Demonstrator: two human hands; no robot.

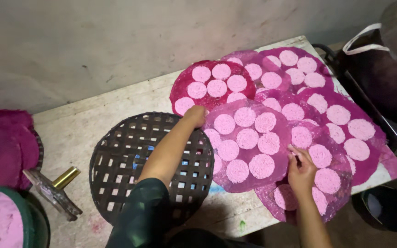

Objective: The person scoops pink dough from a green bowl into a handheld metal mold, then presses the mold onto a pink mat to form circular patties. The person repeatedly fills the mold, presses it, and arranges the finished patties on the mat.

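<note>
Magenta everywhere on this one. Thin round sheets overlap across a pale worn table (93,124), each carrying a ring of lighter pink discs. The nearest sheet (249,144) sits front and centre, and both hands are on it. The left hand (195,115) has its fingers curled over the sheet's upper left edge, pinching it as far as I can tell, though the fingertips are tucked under and hidden. The right hand (301,169) rests at the sheet's right edge with fingers bent against it; whether it actually grips or just presses down, I can't tell from this angle.

Just left of that sheet lies a dark woven round tray (120,156), its open lattice half covered by the left forearm in a dark green sleeve. Another sheet (295,202) pokes out under the right wrist, mostly hidden. At far left a stack of darker pink sheets (3,147) is cut off by the frame, with a brass-coloured tube tool (65,178) nearby and a pink-filled basin (1,220) cropped in the corner. A dark bag with white handles (377,69) sits in murky shadow on the right.
</note>
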